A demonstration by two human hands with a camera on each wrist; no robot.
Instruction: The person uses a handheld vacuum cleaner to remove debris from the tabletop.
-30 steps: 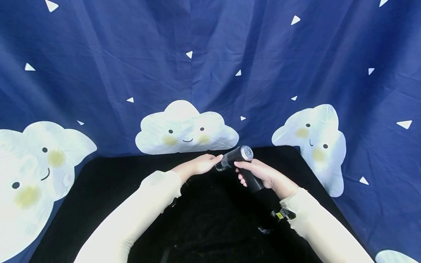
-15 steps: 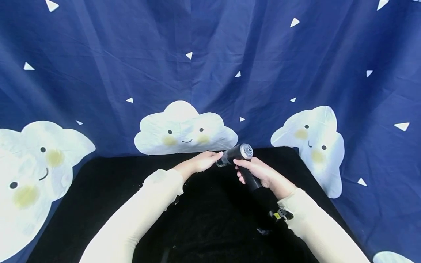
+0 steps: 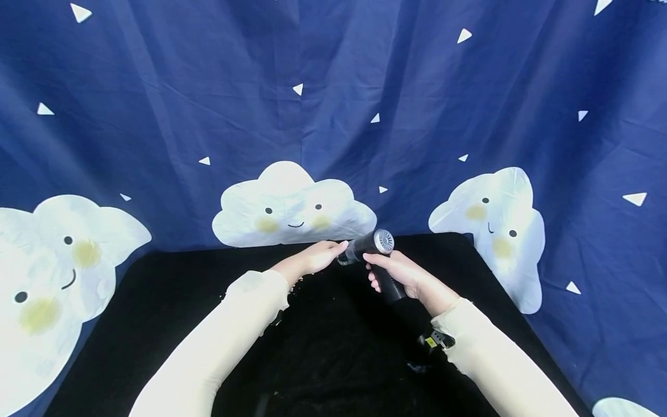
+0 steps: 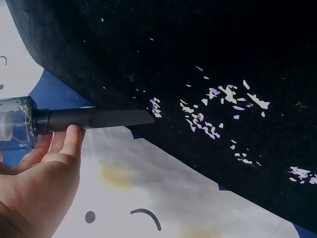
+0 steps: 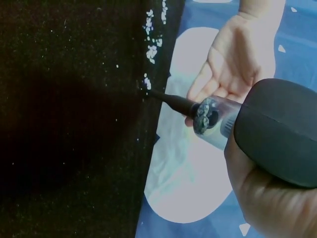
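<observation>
A black handheld vacuum cleaner (image 3: pixel 369 245) with a silver vented end is held tilted near the table's far edge. My right hand (image 3: pixel 405 273) grips its handle. My left hand (image 3: pixel 316 258) holds its front end, thumb above in the head view and fingertips under the narrow black nozzle (image 4: pixel 106 119) in the left wrist view. Pale bits have collected inside the clear dust cup (image 5: pixel 210 119). Just beyond the nozzle's slanted tip, close over the black surface, lie small white and purplish paper-like scraps (image 4: pixel 228 94), in scattered clusters.
A black cloth-like tabletop (image 3: pixel 323 347) lies beneath both arms. Behind it hangs a blue curtain (image 3: pixel 333 116) printed with smiling clouds. More scraps (image 5: pixel 153 48) run along the table's edge. Fine specks dot the surface.
The vacuum cleaner and my right hand have shifted slightly left, and my left hand a little with them. A few more scraps show beside the left sleeve. Both holds stay the same.
</observation>
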